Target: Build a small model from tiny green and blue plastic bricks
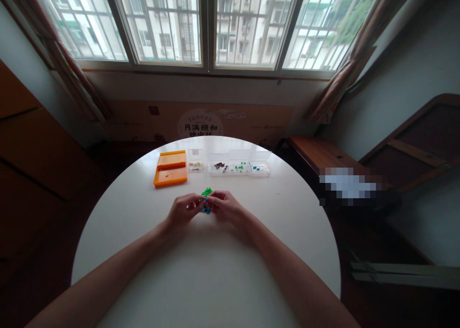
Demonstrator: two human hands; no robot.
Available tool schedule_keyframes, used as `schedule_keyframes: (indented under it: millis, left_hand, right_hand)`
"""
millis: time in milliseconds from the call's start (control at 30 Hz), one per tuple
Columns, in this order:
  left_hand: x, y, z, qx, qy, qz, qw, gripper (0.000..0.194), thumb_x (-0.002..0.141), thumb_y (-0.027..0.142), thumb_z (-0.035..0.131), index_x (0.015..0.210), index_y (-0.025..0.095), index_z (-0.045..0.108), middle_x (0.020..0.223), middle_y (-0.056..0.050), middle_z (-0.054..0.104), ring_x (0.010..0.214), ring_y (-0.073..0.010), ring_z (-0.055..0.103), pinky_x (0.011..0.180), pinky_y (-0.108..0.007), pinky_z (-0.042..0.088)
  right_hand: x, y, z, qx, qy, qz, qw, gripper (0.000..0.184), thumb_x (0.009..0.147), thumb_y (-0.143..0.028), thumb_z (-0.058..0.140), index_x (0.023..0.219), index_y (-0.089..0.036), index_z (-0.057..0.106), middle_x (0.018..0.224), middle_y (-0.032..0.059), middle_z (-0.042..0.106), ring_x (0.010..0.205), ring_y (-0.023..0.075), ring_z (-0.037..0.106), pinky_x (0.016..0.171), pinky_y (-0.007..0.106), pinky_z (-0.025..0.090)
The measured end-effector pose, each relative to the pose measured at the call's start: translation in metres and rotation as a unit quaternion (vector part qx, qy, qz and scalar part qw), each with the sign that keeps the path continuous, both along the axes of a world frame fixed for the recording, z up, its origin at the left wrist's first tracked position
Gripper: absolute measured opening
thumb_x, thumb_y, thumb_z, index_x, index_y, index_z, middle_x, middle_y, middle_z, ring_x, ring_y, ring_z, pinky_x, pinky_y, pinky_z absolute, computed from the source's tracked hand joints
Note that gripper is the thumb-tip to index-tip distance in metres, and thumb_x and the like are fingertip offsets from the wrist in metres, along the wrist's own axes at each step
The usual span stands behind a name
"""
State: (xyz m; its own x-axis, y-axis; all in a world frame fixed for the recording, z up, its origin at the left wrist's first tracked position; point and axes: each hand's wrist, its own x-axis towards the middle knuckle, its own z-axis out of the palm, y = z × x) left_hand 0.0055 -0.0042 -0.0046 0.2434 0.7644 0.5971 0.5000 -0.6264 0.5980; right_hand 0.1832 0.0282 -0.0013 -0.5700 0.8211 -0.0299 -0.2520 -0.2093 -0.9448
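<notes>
A small green and blue block model [206, 192] is at the middle of the round white table, between my hands. Its bright green part points away from me, and its blue part shows nearer to me. My left hand [184, 209] pinches it from the left side. From the right, my right hand [227, 206] is closed on it as well, with thumb and fingertips together. The two sets of fingertips meet over the model and hide its middle, so the exact piece under each finger is too small to tell.
Beyond my hands lies an open orange case [168, 176] with a tiny piece inside. Beside it stand a small clear box [196, 154] with beige pieces and a long clear divided box [235, 173] holding dark, green and blue pieces. A wooden bench [316, 151] is at the right.
</notes>
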Motion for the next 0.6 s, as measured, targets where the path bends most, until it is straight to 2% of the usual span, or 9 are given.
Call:
schedule_keyframes:
  millis: [600]
  left_hand:
    - [0.0017,-0.0007,0.0024,-0.013,-0.002,-0.01,1.0,0.014,0.081,0.024,0.06,0.084,0.014,0.069,0.059,0.0,0.06,0.047,-0.006,0.047,0.047,-0.015,0.04]
  right_hand:
    - [-0.0004,-0.0005,0.0019,0.019,-0.012,-0.005,1.0,0.035,0.065,-0.045,0.072,0.069,-0.012,0.061,0.055,-0.0013,0.057,0.045,0.0069,0.046,0.045,0.021,0.032]
